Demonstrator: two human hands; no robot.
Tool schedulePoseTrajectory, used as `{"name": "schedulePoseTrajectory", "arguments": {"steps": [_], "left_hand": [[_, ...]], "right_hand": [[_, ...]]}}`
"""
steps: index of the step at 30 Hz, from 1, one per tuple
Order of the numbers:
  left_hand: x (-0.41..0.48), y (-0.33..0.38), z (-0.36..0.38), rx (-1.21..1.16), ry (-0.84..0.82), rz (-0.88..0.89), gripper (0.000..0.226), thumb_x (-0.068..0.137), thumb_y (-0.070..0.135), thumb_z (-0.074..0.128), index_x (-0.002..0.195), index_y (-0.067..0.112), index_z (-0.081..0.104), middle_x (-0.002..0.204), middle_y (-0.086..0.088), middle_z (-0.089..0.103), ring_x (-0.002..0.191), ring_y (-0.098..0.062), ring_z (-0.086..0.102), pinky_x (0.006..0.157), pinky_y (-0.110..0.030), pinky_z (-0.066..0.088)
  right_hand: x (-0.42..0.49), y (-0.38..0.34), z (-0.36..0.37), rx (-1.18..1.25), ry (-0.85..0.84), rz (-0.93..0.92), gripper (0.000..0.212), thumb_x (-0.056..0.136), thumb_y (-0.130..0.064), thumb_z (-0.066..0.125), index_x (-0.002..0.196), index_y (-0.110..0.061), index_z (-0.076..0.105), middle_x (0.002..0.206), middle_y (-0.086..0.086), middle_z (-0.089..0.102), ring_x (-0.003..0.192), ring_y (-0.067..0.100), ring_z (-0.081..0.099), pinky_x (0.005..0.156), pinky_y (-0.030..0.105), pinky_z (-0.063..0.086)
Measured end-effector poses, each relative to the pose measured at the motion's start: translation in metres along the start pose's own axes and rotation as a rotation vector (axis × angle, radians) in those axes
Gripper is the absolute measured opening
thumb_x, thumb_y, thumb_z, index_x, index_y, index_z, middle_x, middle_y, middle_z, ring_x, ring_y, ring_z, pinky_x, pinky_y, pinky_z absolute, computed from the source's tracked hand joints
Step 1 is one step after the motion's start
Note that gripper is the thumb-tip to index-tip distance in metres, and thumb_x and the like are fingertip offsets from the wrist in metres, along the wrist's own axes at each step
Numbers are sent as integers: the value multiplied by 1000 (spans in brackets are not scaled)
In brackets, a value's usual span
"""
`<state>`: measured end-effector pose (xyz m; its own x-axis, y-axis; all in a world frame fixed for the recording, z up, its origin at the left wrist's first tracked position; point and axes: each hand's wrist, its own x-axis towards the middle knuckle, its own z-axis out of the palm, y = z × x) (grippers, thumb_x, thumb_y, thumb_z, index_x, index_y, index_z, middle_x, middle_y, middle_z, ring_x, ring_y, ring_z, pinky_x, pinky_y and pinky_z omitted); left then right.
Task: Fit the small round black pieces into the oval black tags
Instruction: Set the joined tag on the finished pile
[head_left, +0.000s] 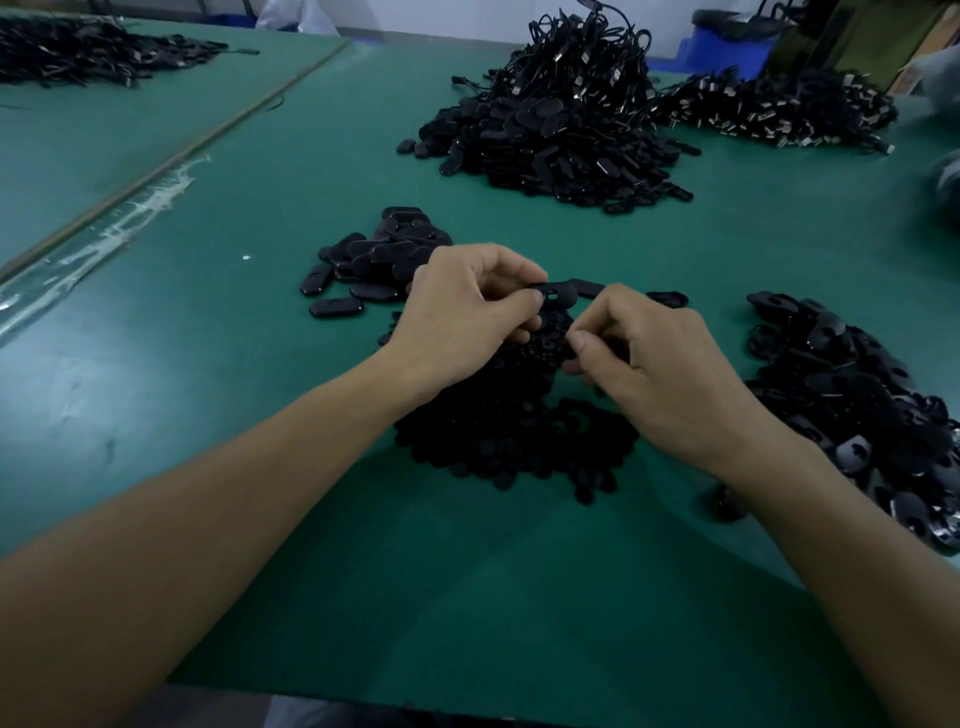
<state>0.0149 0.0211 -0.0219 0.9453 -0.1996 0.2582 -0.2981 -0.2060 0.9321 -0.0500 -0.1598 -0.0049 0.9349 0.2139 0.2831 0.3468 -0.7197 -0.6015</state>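
Note:
My left hand (462, 306) pinches an oval black tag (558, 295) between thumb and fingers, holding it flat above the table with its hole facing up. Just to the right and lower, my right hand (654, 358) has thumb and fingers curled together over a heap of small round black pieces (514, 436); whether it holds one is hidden. A pile of oval black tags (374, 260) lies behind my left hand. Another pile of tags (852, 395) lies to the right.
A tall heap of black tags with cords (561, 114) stands at the back of the green table (208, 364). More corded pieces (779, 109) lie at the back right, and another dark pile (88, 49) at the far left. A blue bin (727, 44) stands behind.

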Motion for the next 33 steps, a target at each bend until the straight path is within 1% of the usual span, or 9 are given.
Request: {"name": "schedulePoseTrajectory", "arguments": {"steps": [3,5,7,11,15,18,21,27,33], "left_hand": [[-1,0,1,0,-9,7,13,88,9,72,89,22,72,74,-1,76,73,-23,75,74,-39,63],[-1,0,1,8,-8,21,13,88,9,71,89,22,72,73,-1,76,72,-23,75,73,-39,63],[-2,0,2,14,-2,44,14,88,9,71,89,22,71,73,0,76,71,-22,75,71,-38,63],[-3,2,4,14,-3,70,13,89,8,71,91,21,71,73,0,76,70,-21,75,70,-37,63],[-4,2,5,17,-17,72,12,90,7,71,91,20,72,73,-1,76,70,-22,75,71,-38,63],[-5,3,6,10,-23,63,12,90,7,71,92,18,72,74,-2,76,70,-22,75,71,-39,63],[-5,4,6,9,-25,56,11,90,7,71,92,18,72,75,-2,76,71,-22,75,71,-39,64],[-6,5,6,0,-35,21,12,90,6,71,90,19,72,73,-3,76,71,-24,75,72,-40,64],[-7,6,7,4,-48,20,11,89,5,72,92,16,73,73,-2,76,71,-21,75,71,-36,63]], "right_hand": [[0,1,-2,63,22,26,12,103,-19,49,91,-21,53,84,-7,71,76,1,68,63,14,49],[0,0,-2,113,51,46,14,103,-18,49,90,-22,53,81,-8,71,76,-4,68,63,8,47],[1,1,-1,144,99,68,14,101,-18,52,88,-23,54,76,-9,71,73,-2,69,63,9,48],[4,3,-3,241,140,143,14,98,-18,59,86,-24,60,76,-13,73,65,5,69,59,17,47],[5,4,-4,286,126,153,17,99,-16,58,94,-30,66,78,-9,74,68,6,70,64,25,49],[5,4,-4,327,111,143,22,99,-13,58,99,-33,69,78,-5,75,71,7,71,64,23,52],[5,4,-5,348,107,128,24,99,-9,59,93,-29,70,78,-3,75,72,8,72,62,18,51],[5,6,-7,330,161,94,22,100,-14,59,92,-31,70,74,-5,73,61,8,67,59,17,49],[6,7,-7,399,201,115,13,90,-13,70,91,-25,74,76,-4,75,71,8,71,64,15,49]]}}
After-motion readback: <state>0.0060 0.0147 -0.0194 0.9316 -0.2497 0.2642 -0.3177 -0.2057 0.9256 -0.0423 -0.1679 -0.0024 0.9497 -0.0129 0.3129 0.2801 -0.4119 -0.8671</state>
